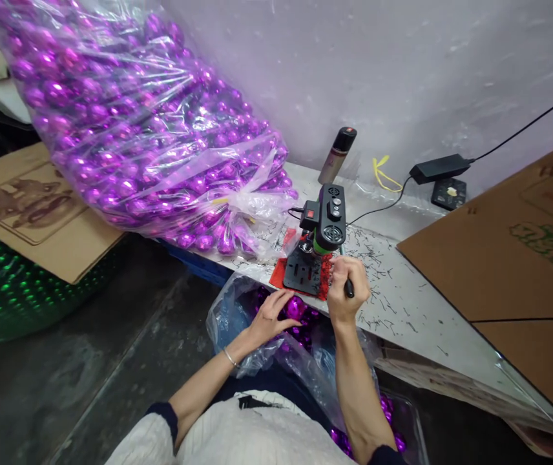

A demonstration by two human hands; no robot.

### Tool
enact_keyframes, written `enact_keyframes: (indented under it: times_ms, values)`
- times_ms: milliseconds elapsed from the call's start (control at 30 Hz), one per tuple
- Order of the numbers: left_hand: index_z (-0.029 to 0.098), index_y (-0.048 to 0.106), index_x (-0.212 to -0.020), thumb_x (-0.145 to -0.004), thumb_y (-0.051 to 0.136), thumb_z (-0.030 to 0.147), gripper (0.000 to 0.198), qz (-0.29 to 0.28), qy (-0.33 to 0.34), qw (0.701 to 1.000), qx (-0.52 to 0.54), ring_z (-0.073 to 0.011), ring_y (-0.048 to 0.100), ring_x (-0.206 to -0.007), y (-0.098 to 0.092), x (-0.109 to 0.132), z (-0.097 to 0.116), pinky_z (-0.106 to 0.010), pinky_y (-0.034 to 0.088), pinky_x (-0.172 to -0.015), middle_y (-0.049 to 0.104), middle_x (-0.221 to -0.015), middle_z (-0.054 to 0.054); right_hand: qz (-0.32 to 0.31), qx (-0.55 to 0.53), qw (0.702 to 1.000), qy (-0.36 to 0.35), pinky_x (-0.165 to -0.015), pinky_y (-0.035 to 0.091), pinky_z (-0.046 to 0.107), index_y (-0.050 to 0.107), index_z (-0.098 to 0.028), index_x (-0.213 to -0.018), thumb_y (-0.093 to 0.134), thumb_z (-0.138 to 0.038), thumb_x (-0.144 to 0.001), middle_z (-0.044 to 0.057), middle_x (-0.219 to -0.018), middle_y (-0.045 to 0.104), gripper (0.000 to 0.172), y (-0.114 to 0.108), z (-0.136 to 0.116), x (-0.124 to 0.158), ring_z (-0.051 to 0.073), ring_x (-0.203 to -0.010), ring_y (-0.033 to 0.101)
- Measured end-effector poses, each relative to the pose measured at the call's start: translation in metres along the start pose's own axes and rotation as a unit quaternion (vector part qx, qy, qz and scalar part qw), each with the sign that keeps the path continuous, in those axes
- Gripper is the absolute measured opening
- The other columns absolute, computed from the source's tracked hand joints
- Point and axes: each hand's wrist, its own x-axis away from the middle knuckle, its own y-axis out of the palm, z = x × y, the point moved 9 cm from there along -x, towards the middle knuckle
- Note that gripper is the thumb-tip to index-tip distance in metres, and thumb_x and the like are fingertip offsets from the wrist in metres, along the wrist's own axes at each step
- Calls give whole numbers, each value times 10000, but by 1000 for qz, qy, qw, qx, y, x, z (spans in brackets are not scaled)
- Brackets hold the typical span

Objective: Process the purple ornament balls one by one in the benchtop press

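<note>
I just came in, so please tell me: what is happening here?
A person is at a table with a small black machine on it. The right hand is closed around a black handle beside the machine. The left hand is at an open plastic bag, opened around a purple ball; I cannot tell whether it grips it. At left lies a large tied bag of purple balls; black bits are scattered on the table.

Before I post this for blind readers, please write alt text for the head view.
A person has the right grip closed around a black handle beside a black machine on a table; the left grip, spread open, is beside a purple ball. A clear bag of purple balls sits at left.
</note>
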Motion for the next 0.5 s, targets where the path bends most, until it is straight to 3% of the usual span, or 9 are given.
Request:
enact_keyframes:
  times_ms: [67, 167, 233, 300, 367, 433, 500]
  values:
    - [231, 568, -1425, -760, 853, 514, 777, -12, -15, 1000, -2, -322, 649, -1279, 0, 14, -5, -524, 545, -1101, 648, -1362, -151, 40, -9, 999, 18, -793, 550, 350, 649, -218, -889, 636, -338, -933, 61, -977, 691, 129, -4, 5, 8, 187, -901, 680]
    - [237, 568, -1424, -816, 815, 489, 703, 15, -55, 998, 18, -294, 705, -1177, -7, 19, -14, -494, 599, -1029, 651, -1349, -139, 104, -40, 985, 129, -705, 570, 329, 594, -220, -1271, 665, -413, -909, 114, -1205, 650, 418, -7, 24, 32, 169, -843, 687]
    - [250, 578, -1411, -909, 721, 464, 563, 46, -67, 996, 37, -248, 743, -1063, -18, 14, -17, -444, 640, -949, 669, -1314, -123, 104, -54, 968, 223, -638, 557, 300, 533, -229, -1369, 594, -428, -952, 94, -1142, 674, 466, 2, 38, 57, 146, -758, 677]
    - [253, 615, -1367, -992, 602, 431, 415, 96, -67, 993, 26, -218, 750, -1003, -38, 6, -17, -409, 649, -916, 699, -1246, -111, 34, -51, 966, 253, -618, 551, 299, 622, -221, -1254, 524, -436, -984, 80, -1075, 703, 359, 27, 40, 78, 148, -729, 671]
    - [244, 643, -1326, -1033, 514, 410, 360, 187, -68, 980, -24, -225, 729, -1087, -73, -2, -19, -417, 617, -990, 708, -1217, -117, -95, -45, 976, 190, -760, 589, 346, 696, -214, -1097, 531, -424, -979, 88, -1043, 724, 292, 69, 27, 88, 194, -894, 703]
    - [229, 612, -1367, -1046, 477, 410, 392, 296, -83, 947, -86, -251, 633, -1296, -115, -6, -24, -451, 520, -1130, 656, -1332, -150, -166, -16, 980, 107, -950, 567, 417, 691, -215, -1139, 520, -387, -987, 118, -1132, 723, 286, 109, 13, 90, 230, -1085, 680]
    - [214, 489, -1491, -1043, 472, 442, 503, 388, -128, 904, -124, -279, 418, -1511, -155, -8, -37, -478, 373, -1245, 468, -1558, -189, -212, 25, 975, 56, -1055, 509, 466, 642, -202, -1256, 501, -355, -992, 153, -1280, 683, 336, 149, 8, 86, 255, -1214, 628]
